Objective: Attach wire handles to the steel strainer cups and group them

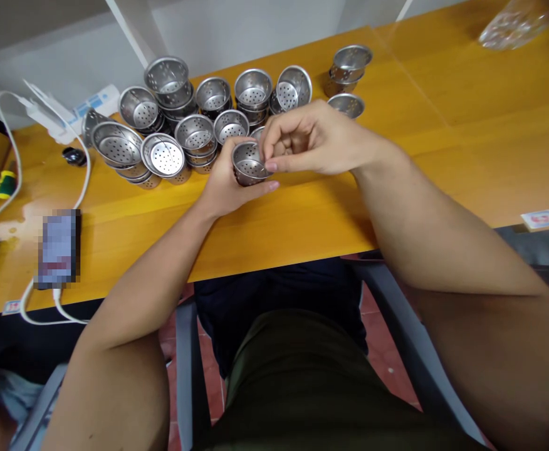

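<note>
Perforated metal cup (249,169) right in the middle of the frame, and it's the left hand (225,188) that has it, fingers and thumb wrapped around the side, mouth tipped up towards us! Over comes the right hand (309,141), fingers curled, thumb and forefinger together right at the rim (whether they pinch the metal or just touch it, I cannot tell). Look behind: a crowd of stacked cups (195,134), all punched with holes, packed from the left of the frame to upper centre. Right of them, a pair of nested cups (350,62) stands apart, with a single cup (346,105) just below, partly hidden by the right hand. All on the orange-yellow table (444,150)! Out on the left, a phone (58,248) with a white cable, a white power strip (86,113) above it; upper right, clear plastic (514,25), blurred.
</note>
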The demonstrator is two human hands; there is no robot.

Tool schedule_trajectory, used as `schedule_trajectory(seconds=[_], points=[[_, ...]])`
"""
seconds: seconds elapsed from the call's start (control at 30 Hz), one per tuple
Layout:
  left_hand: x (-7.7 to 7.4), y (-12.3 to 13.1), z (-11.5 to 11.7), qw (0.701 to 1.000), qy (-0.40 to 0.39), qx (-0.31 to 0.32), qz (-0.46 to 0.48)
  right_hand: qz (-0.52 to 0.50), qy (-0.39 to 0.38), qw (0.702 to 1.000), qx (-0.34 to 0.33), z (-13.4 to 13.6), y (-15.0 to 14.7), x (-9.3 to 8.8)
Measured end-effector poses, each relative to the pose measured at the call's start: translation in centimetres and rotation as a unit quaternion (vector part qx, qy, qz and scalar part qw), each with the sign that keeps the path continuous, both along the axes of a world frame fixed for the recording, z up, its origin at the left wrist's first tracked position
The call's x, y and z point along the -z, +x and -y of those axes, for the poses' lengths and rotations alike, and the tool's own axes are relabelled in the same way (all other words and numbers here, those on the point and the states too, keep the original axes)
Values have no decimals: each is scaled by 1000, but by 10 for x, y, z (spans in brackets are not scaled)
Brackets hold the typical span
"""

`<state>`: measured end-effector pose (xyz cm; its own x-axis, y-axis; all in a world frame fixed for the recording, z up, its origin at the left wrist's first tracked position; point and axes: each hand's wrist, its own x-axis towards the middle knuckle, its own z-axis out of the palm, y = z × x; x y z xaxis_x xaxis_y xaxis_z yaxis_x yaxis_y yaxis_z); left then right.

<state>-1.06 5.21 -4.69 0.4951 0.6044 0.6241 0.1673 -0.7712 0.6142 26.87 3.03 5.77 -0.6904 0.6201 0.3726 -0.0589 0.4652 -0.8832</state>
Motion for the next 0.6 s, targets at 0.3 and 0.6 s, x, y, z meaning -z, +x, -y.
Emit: schedule_trajectory(seconds=[0.3, 0.6], points=[[-1, -3, 1, 999, -5, -36, -36, 42, -24, 999, 3, 7, -4, -4], [-8, -2, 6, 997, -24, -62, -30, 65, 25, 996, 48, 9, -6, -5]])
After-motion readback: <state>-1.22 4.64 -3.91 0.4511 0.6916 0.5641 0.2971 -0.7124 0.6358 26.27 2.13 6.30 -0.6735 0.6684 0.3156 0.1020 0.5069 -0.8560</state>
